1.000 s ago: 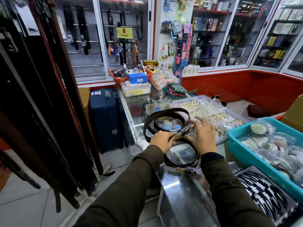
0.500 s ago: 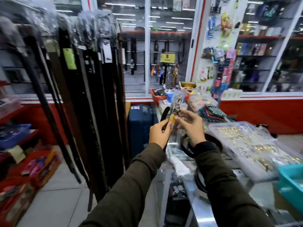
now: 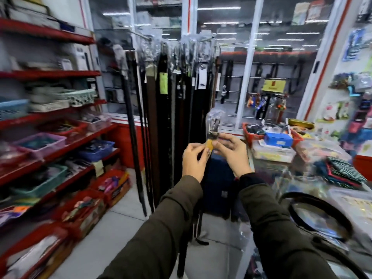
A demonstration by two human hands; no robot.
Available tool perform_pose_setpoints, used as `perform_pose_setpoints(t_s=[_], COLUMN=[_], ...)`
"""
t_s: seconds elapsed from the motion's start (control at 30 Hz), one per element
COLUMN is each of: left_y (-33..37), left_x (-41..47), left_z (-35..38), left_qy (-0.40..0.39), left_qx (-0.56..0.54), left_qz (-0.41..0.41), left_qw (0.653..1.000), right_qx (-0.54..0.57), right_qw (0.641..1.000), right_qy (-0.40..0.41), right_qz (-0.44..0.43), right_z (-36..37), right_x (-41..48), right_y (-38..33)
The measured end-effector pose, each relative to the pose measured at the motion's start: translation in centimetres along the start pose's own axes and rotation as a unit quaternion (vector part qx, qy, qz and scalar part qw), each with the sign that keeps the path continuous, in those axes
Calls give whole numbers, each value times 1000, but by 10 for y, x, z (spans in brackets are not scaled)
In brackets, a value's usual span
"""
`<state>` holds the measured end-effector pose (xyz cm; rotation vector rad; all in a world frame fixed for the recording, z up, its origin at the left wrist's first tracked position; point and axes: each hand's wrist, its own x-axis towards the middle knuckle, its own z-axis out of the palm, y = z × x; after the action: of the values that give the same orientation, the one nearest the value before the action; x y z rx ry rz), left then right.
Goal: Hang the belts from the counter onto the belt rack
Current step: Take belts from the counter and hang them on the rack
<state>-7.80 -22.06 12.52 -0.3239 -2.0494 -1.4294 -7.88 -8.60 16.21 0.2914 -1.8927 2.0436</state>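
Both hands hold one belt upright by its buckle end. The belt buckle point(image 3: 213, 125) is silver, wrapped in clear plastic, with a yellow tag just below it. My left hand point(image 3: 194, 158) pinches the strap under the tag, and my right hand point(image 3: 231, 153) grips it from the right. The dark strap hangs down between my forearms. Straight behind stands the belt rack point(image 3: 177, 47), crowded with several black and brown belts in plastic-wrapped tops. A black coiled belt point(image 3: 320, 210) lies on the glass counter point(image 3: 267, 178) at the lower right.
Red shelves point(image 3: 50, 75) with baskets fill the left side. A blue suitcase point(image 3: 218, 190) stands on the floor between rack and counter. A red basket point(image 3: 246, 129), a blue box point(image 3: 278, 138) and folded cloths point(image 3: 342, 170) sit on the counter. Grey floor tiles lie below the rack.
My view has swung left toward the rack and shelves. Both hands lifted the belt from the counter, its coil now hanging straight, buckle end held up near the rack.
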Motion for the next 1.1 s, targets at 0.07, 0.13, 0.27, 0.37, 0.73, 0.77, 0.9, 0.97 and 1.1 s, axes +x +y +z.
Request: perform_pose_setpoints(t_s=[0.07,0.13,0.27,0.37,0.73,0.77,0.9,0.97,1.1], left_y=[3,6,8,19,72,75,80,79,72], left_x=[15,26,50,76,183,191,215,220,225], left_z=[-18,-34,-63,-94,-186,-193,-214,-220,-224], left_qy=[30,73,99,105,169,181,219,219,216], left_qx=[-100,-167,-218,-242,-164,-153,-143,-154,-178], left_qz=[-50,-87,-109,-87,-18,-18,-34,-43,-69], left_qw=[993,979,965,961,972,971,965,963,958], right_qx=[33,62,107,142,152,147,121,120,117], right_qw=[999,997,990,984,977,977,980,981,981], right_qy=[-17,-44,-89,-111,-119,-125,-137,-136,-134], right_qz=[-5,-7,-3,-10,-85,-85,-73,-74,-72], right_z=[20,39,73,102,208,215,235,241,246], right_x=[10,17,29,46,108,113,127,131,135], right_y=[-7,-14,-26,-45,-141,-148,-164,-167,-164])
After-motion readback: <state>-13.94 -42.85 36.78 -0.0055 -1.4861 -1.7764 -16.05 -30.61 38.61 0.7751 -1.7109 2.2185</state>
